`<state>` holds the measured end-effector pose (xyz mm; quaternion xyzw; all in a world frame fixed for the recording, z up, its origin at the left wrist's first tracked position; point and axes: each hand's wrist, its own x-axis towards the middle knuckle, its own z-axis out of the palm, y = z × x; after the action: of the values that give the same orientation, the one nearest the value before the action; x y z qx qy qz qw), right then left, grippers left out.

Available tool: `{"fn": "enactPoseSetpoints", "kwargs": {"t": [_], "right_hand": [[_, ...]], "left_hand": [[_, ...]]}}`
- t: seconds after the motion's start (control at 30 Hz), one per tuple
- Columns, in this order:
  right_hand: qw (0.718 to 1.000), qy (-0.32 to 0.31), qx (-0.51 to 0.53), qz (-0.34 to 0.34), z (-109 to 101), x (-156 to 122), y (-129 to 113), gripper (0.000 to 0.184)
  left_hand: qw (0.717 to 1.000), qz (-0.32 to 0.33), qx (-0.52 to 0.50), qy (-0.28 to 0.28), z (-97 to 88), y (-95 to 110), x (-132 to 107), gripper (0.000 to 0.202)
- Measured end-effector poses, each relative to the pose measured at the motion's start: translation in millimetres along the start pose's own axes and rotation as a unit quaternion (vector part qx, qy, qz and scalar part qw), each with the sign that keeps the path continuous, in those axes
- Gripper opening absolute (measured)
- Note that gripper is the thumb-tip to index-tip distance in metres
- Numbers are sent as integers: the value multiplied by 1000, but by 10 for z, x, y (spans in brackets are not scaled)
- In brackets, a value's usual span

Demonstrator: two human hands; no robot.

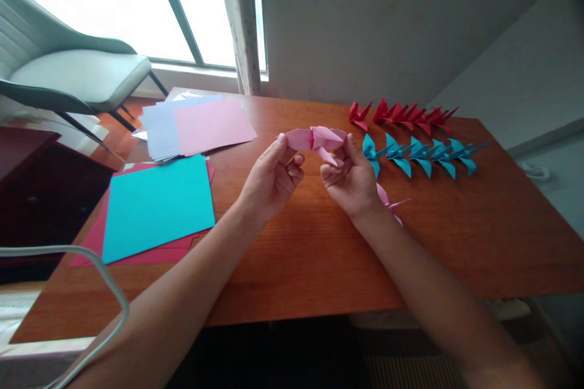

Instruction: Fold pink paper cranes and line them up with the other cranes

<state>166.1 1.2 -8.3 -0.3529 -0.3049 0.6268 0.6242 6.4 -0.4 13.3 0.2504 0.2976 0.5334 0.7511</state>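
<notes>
Between my two hands, above the middle of the wooden table, is a pink origami crane [322,137] with its wings spread sideways. My left hand [275,175] pinches the left wing tip between thumb and fingers. The other wing tip is gripped by my right hand [351,176]. Partly hidden behind my right wrist, a second pink origami crane [387,197] rests on the table. Just right of that hand begins a row of blue origami cranes [420,155], and behind it stands a row of red origami cranes [404,115].
On the left lie blue and red paper sheets [159,206], with pink and pale lilac sheets [214,127] farther back. The wooden table [292,273] ends near my forearms. A white cable [109,279] crosses my left forearm. A chair [82,73] stands by the window.
</notes>
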Motion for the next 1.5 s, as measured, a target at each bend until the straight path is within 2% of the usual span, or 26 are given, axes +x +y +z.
{"fn": "enactPoseSetpoints", "kwargs": {"t": [0.1, 0.23, 0.33, 0.43, 0.53, 0.73, 0.83, 0.93, 1.1, 1.27, 1.37, 1.5], "right_hand": [[999, -34, -20, -9, -13, -3, 8, 31], [1000, 0, 27, 16, 1, -5, 22, 27], [999, -15, 35, 33, 6, -11, 7, 25], [998, -55, -10, 39, -5, -17, -26, 30], [997, -53, -26, 47, -10, -20, -60, 34], [996, -29, 67, 55, 67, -54, -104, 23], [991, -29, 114, 68, 113, -88, -130, 22], [984, -38, 149, 88, 123, -109, -156, 25], [987, -82, 118, 74, 84, -113, -167, 35], [980, -141, 99, 97, 44, -90, -168, 33], [983, -135, 82, 97, 37, -68, -173, 32], [991, -94, 51, 82, 52, -62, -164, 31]], "left_hand": [[999, -26, -27, 5, 12, 7, -3, 19], [998, -40, -46, 7, -6, 19, 10, 18], [999, -37, -27, 3, -30, 25, 16, 22], [1000, -27, 7, -6, -47, 32, 11, 26], [999, -25, 20, -18, -48, 42, -7, 22], [997, -47, -24, -51, -19, 63, -46, 17], [997, -51, -34, -40, -7, 78, -58, 18], [996, -48, -53, -57, -5, 104, -69, 18], [992, -48, -65, -94, -20, 143, -76, 19], [991, -69, -37, -108, -38, 149, -50, 18], [992, -70, -13, -101, -42, 152, -35, 18], [995, -56, 14, -84, -43, 161, -24, 17]]}}
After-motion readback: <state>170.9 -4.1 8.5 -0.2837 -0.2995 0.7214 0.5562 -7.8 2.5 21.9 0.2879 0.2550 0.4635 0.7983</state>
